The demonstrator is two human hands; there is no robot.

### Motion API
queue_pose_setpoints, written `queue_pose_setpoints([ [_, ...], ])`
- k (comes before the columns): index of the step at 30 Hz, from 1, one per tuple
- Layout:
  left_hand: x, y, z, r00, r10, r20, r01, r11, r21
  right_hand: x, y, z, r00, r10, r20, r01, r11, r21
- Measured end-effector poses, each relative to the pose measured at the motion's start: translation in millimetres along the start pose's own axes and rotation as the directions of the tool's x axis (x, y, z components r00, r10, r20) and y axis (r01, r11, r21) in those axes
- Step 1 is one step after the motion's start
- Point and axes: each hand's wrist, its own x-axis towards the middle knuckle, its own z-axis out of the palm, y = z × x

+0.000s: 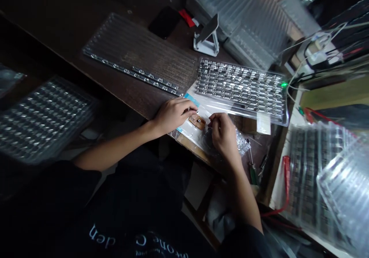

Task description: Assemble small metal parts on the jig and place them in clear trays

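Observation:
A small brown block [197, 122] with a round fitting on it lies on a pale sheet between my two hands. My left hand [174, 114] reaches in from the left, its fingers bent and pinched at the block's upper left edge; what sits between the fingertips is too small to make out. To the right of the block, my right hand [223, 131] is closed, thumb against fingers, above a clear plastic bag [243, 142] of small shiny parts. Whatever those fingertips hold is hidden.
A clear tray [242, 89] full of small metal parts lies beyond my hands. Left of it is a ribbed tray [141, 54] with parts along its near edge. A white stand [208, 39], a green-handled screwdriver [253, 173] and stacked trays [314, 173] surround the spot.

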Motion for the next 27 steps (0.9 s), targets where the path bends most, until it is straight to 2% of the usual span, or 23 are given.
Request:
queue_pose_setpoints([
  [5, -3.7, 1.8, 0.3, 0.997, -0.049, 0.066, 0.042, 0.995, 0.093, 1.9, -1.7, 2.1, 0.998, -0.058, 0.015, 0.058, 0.998, -0.003],
  [10, -4.0, 4.1, 0.1, 0.992, -0.093, 0.086, 0.083, 0.991, 0.108, 0.5, 0.2, 1.9, 1.0, 0.011, -0.015, -0.01, 0.996, 0.083],
  [13, -3.8, 4.9, -1.2, 0.991, -0.106, 0.087, 0.096, 0.989, 0.112, -0.5, -0.3, 1.0, 0.998, 0.062, -0.018, -0.06, 0.995, 0.078],
  [19, -4.7, 4.8, -1.1, 0.99, -0.097, 0.106, 0.083, 0.989, 0.124, -0.4, -3.8, 1.3, 0.998, 0.062, -0.002, -0.061, 0.993, 0.101],
  [21, -5.2, 5.6, -1.1, 0.988, -0.09, 0.126, 0.072, 0.988, 0.14, 0.4, -5.0, 1.7, 0.999, 0.03, -0.017, -0.028, 0.995, 0.096],
  [24, -5.8, 7.0, -1.9, 0.985, -0.073, 0.157, 0.045, 0.984, 0.174, 1.7, -6.8, 2.0, 0.996, -0.08, -0.035, 0.081, 0.996, 0.023],
  [27, -6.2, 7.0, -2.9, 0.982, -0.064, 0.177, 0.029, 0.981, 0.194, 2.3, -7.8, 3.7, 0.991, -0.129, 0.024, 0.128, 0.991, 0.037],
])
